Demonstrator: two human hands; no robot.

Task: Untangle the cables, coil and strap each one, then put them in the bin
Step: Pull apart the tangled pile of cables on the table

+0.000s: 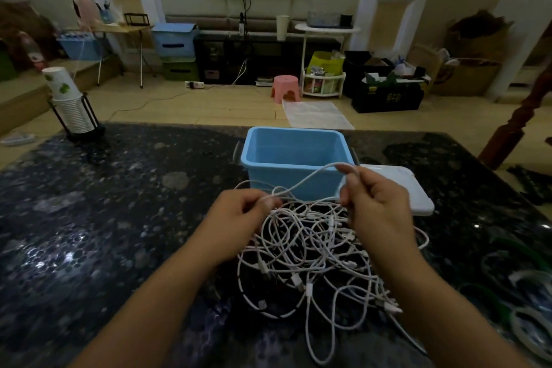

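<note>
Your one dark speckled bench (119, 218) carries everything. Just beyond your fingers stands one blue bin (294, 158), open at the top, with one white lid (400, 188) lying flat to the right of your right hand (376, 203). Below and between your fingers sprawls one tangle of white cables (313, 248); how many cables it holds cannot be counted. Your left hand (239, 215) pinches one strand (301, 182) near the heap, and your right hand pinches the same strand higher up, so it arches between both. Far to the left of your fingers stands one rack of paper cups (71, 104).
</note>
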